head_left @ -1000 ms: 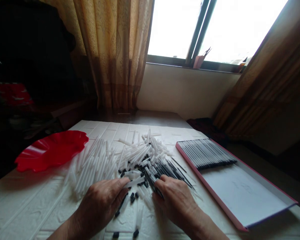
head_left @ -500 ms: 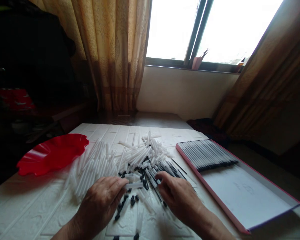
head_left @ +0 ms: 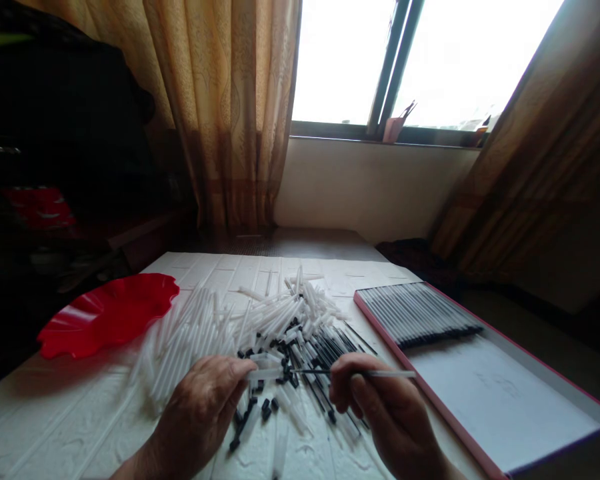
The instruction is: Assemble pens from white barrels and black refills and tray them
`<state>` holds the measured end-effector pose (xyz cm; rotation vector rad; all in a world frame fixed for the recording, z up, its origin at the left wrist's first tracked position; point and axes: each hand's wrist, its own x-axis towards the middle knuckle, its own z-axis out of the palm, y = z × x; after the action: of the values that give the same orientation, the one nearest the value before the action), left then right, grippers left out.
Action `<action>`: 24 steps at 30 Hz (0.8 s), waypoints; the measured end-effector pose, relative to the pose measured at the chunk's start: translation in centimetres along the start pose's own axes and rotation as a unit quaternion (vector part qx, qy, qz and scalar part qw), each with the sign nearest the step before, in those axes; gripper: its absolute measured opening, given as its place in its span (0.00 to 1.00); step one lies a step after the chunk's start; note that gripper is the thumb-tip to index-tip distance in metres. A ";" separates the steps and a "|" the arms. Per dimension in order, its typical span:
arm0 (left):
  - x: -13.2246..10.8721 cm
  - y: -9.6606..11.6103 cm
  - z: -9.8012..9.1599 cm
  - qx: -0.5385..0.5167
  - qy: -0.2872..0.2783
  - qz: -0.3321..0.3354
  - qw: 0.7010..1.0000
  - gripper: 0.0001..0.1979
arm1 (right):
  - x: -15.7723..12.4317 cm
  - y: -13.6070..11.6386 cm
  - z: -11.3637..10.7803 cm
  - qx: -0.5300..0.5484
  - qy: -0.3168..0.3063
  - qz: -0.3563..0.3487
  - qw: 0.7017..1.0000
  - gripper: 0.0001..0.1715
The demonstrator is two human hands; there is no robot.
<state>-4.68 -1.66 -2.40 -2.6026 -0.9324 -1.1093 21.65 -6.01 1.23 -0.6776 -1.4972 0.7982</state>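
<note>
My left hand is closed, pinching a short translucent cap that points right. My right hand is closed around a thin pen refill, its dark end pointing left toward the cap, a small gap or contact too fine to tell. Between and behind the hands lie a heap of translucent tubes, small black plugs and dark refills. At the right, a shallow pink-edged box lid holds a row of assembled pens along its far end.
A red wavy-edged dish stands at the left of the white brick-patterned table cover. Many long clear tubes lie beside it. Curtains, a wall and a window are behind, with a pink cup on the sill.
My right hand has lifted from the refill pile and moved right, now with a refill in its fingers. My left hand stays nearly in place with the cap.
</note>
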 end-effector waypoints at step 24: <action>0.0 0.5 -0.1 -0.042 0.009 -0.035 0.998 0.11 | 1.7 -0.6 -3.2 -0.418 -0.286 0.134 0.852 0.10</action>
<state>-4.39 -2.12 -2.30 -2.6400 -1.0020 -1.2135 24.71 -4.73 2.76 -1.4047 -2.3699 0.5388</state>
